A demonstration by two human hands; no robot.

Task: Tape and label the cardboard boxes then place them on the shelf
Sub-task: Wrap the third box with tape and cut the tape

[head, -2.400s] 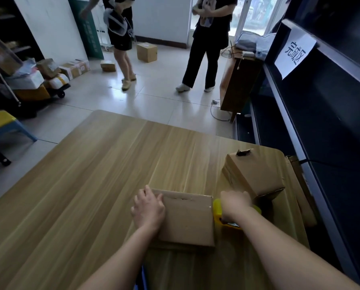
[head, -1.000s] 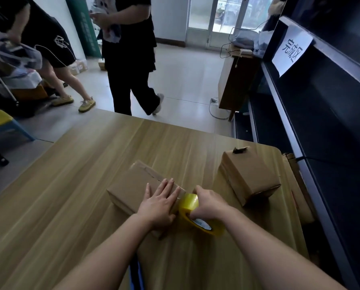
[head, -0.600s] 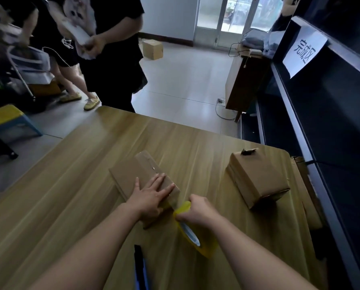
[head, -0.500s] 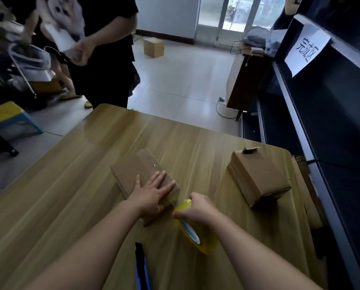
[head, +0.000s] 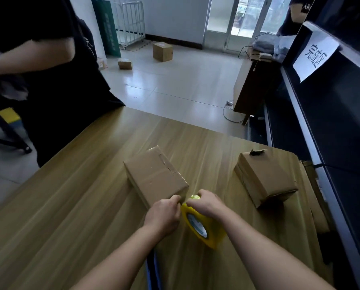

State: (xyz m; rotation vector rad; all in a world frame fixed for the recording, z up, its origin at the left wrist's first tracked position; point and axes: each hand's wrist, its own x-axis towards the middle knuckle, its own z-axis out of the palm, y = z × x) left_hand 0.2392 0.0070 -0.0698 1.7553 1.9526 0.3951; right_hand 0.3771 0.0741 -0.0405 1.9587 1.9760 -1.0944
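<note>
Wood-grain table [head: 70,206]: one cardboard box [head: 154,174] lay flat at centre, turned askew. A second box [head: 263,178] sat far right, well apart. Yellow tape roll [head: 202,225] stood tilted just near of the centre box. Blue object [head: 153,268] lay at the near edge, type unclear.

A plain brown cardboard box [head: 156,176] lies flat on the counter [head: 70,206], turned at an angle, with its top seam showing. A yellow tape roll [head: 202,227] stands tilted on edge just beside the box's near corner, gripped at its top by the right hand [head: 206,204]. A second brown box [head: 265,181] lies well apart to the right, near the dark shelf [head: 342,122].
</note>
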